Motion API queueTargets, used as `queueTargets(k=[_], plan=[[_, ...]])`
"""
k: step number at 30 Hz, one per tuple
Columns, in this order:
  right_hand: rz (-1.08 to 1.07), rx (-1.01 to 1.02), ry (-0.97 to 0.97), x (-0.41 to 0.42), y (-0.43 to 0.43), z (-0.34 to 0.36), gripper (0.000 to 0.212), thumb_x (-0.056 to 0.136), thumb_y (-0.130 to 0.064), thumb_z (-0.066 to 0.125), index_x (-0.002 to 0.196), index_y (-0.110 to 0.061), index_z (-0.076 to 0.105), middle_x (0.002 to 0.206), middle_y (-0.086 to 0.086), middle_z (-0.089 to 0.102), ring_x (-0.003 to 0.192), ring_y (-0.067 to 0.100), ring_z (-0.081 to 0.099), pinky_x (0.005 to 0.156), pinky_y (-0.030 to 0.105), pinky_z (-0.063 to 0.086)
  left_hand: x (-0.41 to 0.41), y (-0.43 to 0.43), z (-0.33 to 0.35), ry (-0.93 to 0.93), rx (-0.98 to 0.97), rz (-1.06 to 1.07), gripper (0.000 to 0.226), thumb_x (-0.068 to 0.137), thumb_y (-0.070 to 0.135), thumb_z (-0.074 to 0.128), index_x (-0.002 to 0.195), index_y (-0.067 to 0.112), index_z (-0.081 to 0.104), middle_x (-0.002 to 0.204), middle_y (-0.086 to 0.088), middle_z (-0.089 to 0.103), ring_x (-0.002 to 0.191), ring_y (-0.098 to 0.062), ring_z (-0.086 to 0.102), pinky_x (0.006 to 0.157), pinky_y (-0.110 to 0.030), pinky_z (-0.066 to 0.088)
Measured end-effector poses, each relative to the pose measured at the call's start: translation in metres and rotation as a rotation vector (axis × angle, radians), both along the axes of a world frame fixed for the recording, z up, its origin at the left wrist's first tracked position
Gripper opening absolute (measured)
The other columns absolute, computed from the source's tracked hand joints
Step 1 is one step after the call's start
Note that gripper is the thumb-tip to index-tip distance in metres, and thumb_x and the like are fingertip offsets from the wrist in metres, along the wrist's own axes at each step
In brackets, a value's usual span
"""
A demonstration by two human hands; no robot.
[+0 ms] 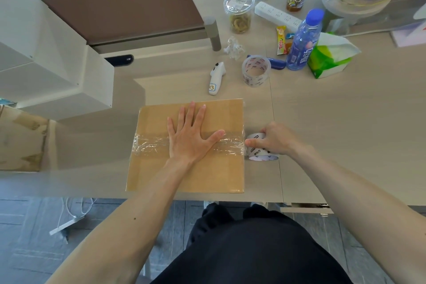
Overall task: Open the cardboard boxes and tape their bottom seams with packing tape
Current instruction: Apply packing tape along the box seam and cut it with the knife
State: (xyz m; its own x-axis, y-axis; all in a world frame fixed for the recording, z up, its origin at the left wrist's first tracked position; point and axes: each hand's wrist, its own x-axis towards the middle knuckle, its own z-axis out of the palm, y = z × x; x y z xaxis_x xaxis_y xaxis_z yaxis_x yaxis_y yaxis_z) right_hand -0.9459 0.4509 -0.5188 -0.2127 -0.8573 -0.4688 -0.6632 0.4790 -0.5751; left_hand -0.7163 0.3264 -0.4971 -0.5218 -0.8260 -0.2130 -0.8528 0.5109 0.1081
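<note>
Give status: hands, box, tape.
Left hand flat on box, pressing strip. Right hand grips roll at box's right edge. Strip spans box, wrinkled. Spare roll and remote behind box, clear of it.

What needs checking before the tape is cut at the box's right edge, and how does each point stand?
1. Left hand flat on box, holding it down: ok.
2. Strip reaches both side edges: ok.
3. Strip smooth: not ok, wrinkled at the left.
4. Right hand grips roll beside the right edge: ok.
5. Strip stuck down under the palm: cannot tell, hidden.
</note>
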Motion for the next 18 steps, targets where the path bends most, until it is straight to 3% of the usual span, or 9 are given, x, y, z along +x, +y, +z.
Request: queueTargets(k=[4,8,10,13,18], plan=[[-0.039,-0.018,-0.063,0.004,-0.008,-0.012,0.071,0.074,-0.07,0.064,0.069,0.0,0.06,0.054,0.001,0.05,0.051,0.018,0.047,0.05,0.03,0.033,0.004,0.002,0.002,-0.001,0.016,0.045,0.097,0.076,0.093,0.011,0.156,0.041,-0.003,0.165,0.013,-0.014,0.152,-0.016,-0.015,0.121,-0.056,-0.006],[-0.088,-0.074,-0.091,0.006,-0.005,-0.009,0.057,0.073,-0.063,0.072,0.07,-0.009,0.055,0.062,0.0,0.056,0.057,0.018,0.051,0.052,0.031,0.036,0.003,0.0,0.006,-0.002,0.04,0.057,0.099,0.075,0.093,0.015,0.157,0.04,0.002,0.166,0.011,-0.009,0.153,-0.017,-0.012,0.12,-0.057,-0.005],[-0.156,-0.116,-0.156,0.002,0.002,-0.009,0.048,0.073,-0.061,0.073,0.087,-0.016,0.063,0.08,-0.004,0.065,0.071,0.013,0.06,0.06,0.027,0.045,-0.002,-0.002,0.009,0.022,0.033,0.069,0.096,0.076,0.091,0.025,0.156,0.038,0.013,0.166,0.006,0.002,0.153,-0.02,-0.003,0.12,-0.057,0.0],[-0.339,-0.211,-0.26,-0.015,0.021,-0.013,0.043,0.08,-0.054,0.072,0.111,-0.026,0.063,0.1,-0.008,0.061,0.091,0.01,0.058,0.071,0.02,0.042,-0.019,-0.005,0.016,0.118,-0.024,-0.008,0.082,0.078,0.08,0.04,0.143,0.03,0.037,0.159,-0.001,0.023,0.147,-0.024,0.02,0.119,-0.055,0.013],[-0.585,-0.195,-0.058,-0.06,0.079,-0.043,0.029,0.083,-0.046,0.071,0.096,-0.021,0.066,0.09,0.0,0.064,0.084,0.018,0.06,0.071,0.03,0.044,-0.077,-0.004,0.02,0.222,-0.014,-0.352,0.045,0.086,0.056,0.062,0.122,0.028,0.061,0.145,0.003,0.046,0.142,-0.021,0.034,0.12,-0.05,0.005]])
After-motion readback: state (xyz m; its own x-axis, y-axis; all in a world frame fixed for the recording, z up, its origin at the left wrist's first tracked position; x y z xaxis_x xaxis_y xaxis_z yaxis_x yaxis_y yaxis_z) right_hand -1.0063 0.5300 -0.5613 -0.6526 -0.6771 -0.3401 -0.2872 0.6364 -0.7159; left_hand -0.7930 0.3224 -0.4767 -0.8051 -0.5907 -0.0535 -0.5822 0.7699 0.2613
